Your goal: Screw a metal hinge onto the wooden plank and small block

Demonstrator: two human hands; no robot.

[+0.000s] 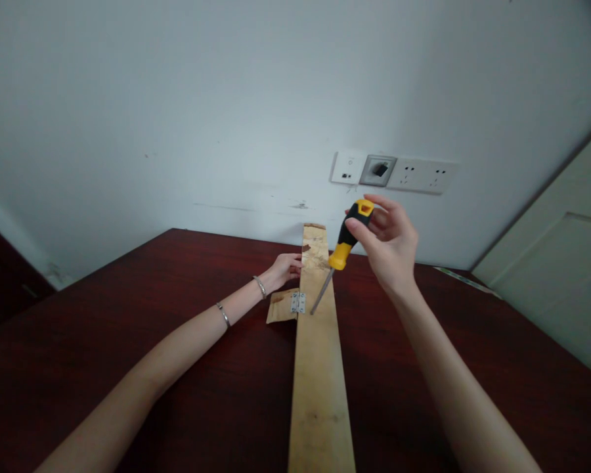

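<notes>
A long wooden board (319,374) runs away from me over the dark red table. A metal hinge (298,303) joins its left edge to a short wooden piece (280,307). My left hand (286,266) grips the board's left edge beyond the hinge, fingers bent and partly hidden. Between the thumb and fingers of my right hand (387,240) is a screwdriver (350,230) with a yellow and black handle. Its shaft slants down to the left, the tip over the board just right of the hinge. Whether the tip touches the wood I cannot tell.
The dark red table (201,394) ends against a white wall (177,118). Wall sockets (421,176) sit above its back edge, with a black plug (381,170) in one. A flat strip (465,281) lies at the back right, near a pale door (561,263).
</notes>
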